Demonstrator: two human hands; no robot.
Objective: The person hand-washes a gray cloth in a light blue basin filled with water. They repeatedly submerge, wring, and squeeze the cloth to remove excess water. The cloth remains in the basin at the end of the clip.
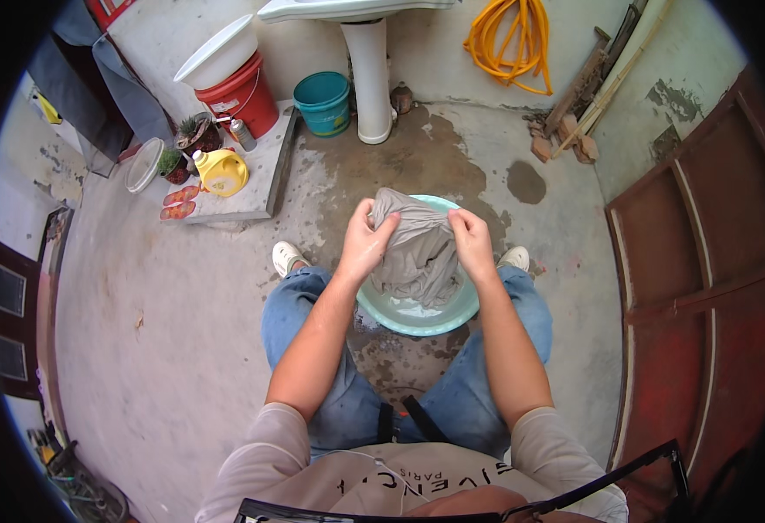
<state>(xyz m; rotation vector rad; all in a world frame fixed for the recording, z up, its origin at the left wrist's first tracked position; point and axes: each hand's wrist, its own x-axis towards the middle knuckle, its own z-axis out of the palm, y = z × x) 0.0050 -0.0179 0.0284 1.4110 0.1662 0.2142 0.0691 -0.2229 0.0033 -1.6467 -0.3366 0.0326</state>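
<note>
A light green plastic basin (419,326) stands on the wet concrete floor between my feet, with some water at its near side. A wet grey cloth (421,261) is partly lifted over the basin, and its lower folds lie inside. My left hand (368,238) grips the cloth's upper left part, thumb on top. My right hand (470,243) pinches its upper right edge, so the fabric is stretched between both hands. Whether the cloth is a garment, I cannot tell.
Ahead stand a white pedestal sink (367,78) and a teal bucket (322,104). A low slab (251,196) at left holds a yellow detergent jug (223,172), potted plants and a red bucket (242,98). An orange hose (510,42) hangs on the wall; a red-brown door (670,294) is at right.
</note>
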